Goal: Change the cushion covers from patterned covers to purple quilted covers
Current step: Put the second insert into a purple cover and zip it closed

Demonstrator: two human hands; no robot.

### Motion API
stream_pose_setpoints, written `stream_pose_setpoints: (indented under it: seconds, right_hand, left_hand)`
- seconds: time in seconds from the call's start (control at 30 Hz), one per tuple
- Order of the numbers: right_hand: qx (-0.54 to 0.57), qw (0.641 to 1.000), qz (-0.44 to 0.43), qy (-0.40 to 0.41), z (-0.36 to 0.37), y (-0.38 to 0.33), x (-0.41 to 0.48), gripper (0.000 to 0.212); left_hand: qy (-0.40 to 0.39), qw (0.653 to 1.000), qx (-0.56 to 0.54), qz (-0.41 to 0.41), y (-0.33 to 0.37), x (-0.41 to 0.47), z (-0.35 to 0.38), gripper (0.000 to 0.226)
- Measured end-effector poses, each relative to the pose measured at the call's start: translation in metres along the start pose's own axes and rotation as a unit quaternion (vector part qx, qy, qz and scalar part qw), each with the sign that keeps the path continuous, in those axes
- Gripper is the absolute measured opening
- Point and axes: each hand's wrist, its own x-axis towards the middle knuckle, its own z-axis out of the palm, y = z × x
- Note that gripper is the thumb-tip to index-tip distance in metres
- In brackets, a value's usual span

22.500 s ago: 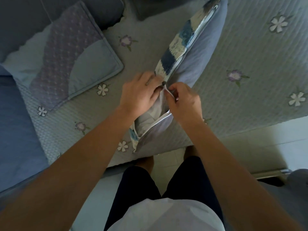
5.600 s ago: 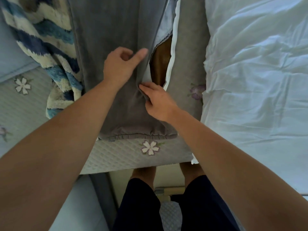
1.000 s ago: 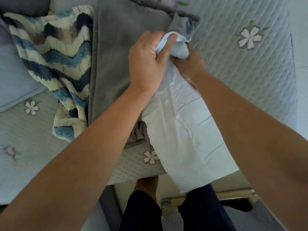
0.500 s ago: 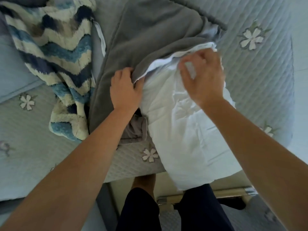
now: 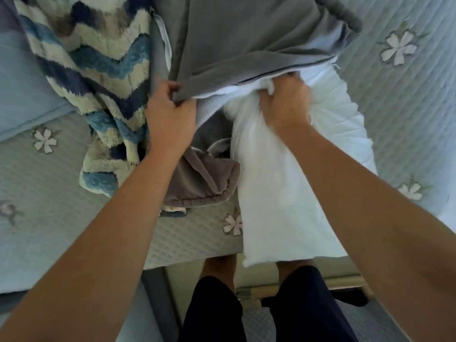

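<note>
Grey cover (image 5: 246,38) in curled left hand (image 5: 170,112); right hand (image 5: 283,104) clutches white insert (image 5: 278,193).

Person seen from above | left hand (image 5: 170,117) and right hand (image 5: 283,104) bare, forearms (image 5: 98,243) uncovered as far as the frame's edge | dark navy, near-black shorts (image 5: 212,309) of plain cloth | bare legs (image 5: 218,266) showing beyond the hems

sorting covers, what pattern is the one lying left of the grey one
The cover: blue, navy and cream zigzags; head view.
</note>
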Motion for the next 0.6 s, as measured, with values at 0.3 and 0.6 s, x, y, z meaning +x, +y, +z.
stream_pose_setpoints:
  seconds: [0.3, 0.6]
  right_hand:
    - [0.068, 0.982, 0.015, -0.175, 0.016, -0.017, 0.010, 0.045]
    - [-0.001, 1.000, 0.003, 0.028, 0.003, -0.006, -0.062, 0.118]
  left_hand:
    - [-0.240, 0.965, 0.035, -0.101, -0.011, -0.024, -0.006, 0.044]
    - [-0.070, 0.996, -0.049, 0.004, 0.001, 0.040, 0.008, 0.047]
